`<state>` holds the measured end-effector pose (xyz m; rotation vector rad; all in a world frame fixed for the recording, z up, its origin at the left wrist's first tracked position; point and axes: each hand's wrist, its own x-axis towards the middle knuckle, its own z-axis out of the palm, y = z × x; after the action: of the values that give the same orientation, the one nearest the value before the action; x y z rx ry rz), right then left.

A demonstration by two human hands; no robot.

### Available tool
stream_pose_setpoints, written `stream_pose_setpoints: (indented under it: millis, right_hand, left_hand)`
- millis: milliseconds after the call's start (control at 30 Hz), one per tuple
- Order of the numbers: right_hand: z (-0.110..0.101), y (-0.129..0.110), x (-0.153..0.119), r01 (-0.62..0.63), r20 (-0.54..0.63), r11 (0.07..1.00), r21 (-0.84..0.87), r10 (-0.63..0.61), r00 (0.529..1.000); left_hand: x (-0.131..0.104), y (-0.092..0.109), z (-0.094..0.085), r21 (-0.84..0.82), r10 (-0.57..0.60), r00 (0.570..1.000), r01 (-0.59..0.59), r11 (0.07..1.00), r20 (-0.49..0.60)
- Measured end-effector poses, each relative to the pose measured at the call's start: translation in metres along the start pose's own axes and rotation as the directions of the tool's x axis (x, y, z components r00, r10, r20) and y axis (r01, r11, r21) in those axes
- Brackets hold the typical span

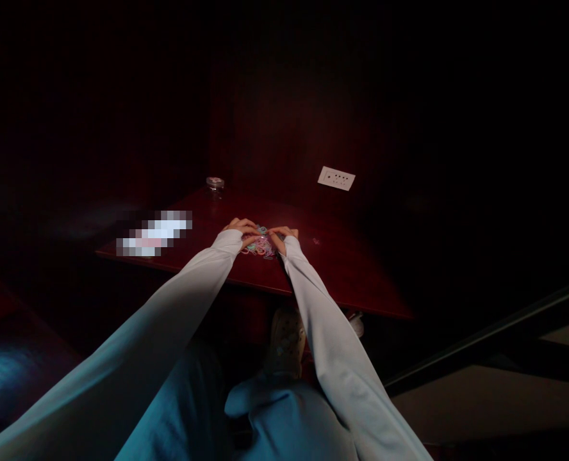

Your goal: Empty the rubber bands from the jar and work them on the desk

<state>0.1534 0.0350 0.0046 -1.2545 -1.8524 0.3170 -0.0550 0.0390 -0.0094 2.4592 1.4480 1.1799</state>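
- The carrying surface is a dark red, smooth table top [352, 275] with a straight near edge and a dull shine; its right and far parts go into the dark.
- Near the middle, close to the near edge, there lies a loose pile of small thin rings in pink, green, orange and pale blue [260, 245]; its left and right sides are partly hidden.
- At the far left stands upright a small clear round jar with a lid [215, 187].
- At the near left is a bright whitish shape [154, 234], blurred by square blocks.
- Right of the pile, apart from it, lies one tiny pink piece [316, 241].
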Motion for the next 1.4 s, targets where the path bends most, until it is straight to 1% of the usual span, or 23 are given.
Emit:
stream_pose_setpoints:
  millis: [200, 367, 533, 833, 1100, 1267, 1400]
  right_hand:
    - [0.002, 0.003, 0.0, 0.006, -0.006, 1.0, 0.008, -0.006, 1.0]
    - [0.003, 0.003, 0.001, 0.0, -0.022, 1.0, 0.014, 0.001, 1.0]
    - [0.002, 0.0, 0.0, -0.013, -0.005, 1.0, -0.018, 0.013, 1.0]
    - [0.0, 0.0, -0.002, 0.018, 0.005, 1.0, 0.0, -0.018, 1.0]
    - [-0.003, -0.005, -0.003, 0.035, 0.073, 0.999, -0.018, -0.034, 0.997]
    - [-0.003, -0.006, -0.004, 0.041, 0.071, 0.999, -0.011, -0.04, 0.997]
    - [-0.002, -0.005, -0.003, 0.016, 0.07, 0.999, -0.038, -0.013, 0.997]
  left_hand:
    - [0.001, -0.002, 0.002, -0.021, 0.034, 0.999, -0.034, 0.999, -0.022]
    - [0.0, 0.0, 0.002, -0.025, 0.03, 0.998, -0.031, 0.999, -0.046]
    - [0.0, 0.001, 0.002, -0.013, 0.023, 0.996, -0.024, 1.0, -0.083]
    - [-0.001, 0.005, -0.001, -0.06, 0.019, 0.992, -0.027, 0.998, -0.126]
    - [-0.001, 0.006, -0.003, -0.084, 0.01, 0.994, -0.019, 0.996, -0.105]
    - [-0.001, 0.006, -0.005, -0.091, 0.028, 0.994, -0.037, 0.995, -0.103]
    - [0.0, 0.006, -0.006, -0.104, 0.026, 0.995, -0.036, 0.994, -0.095]
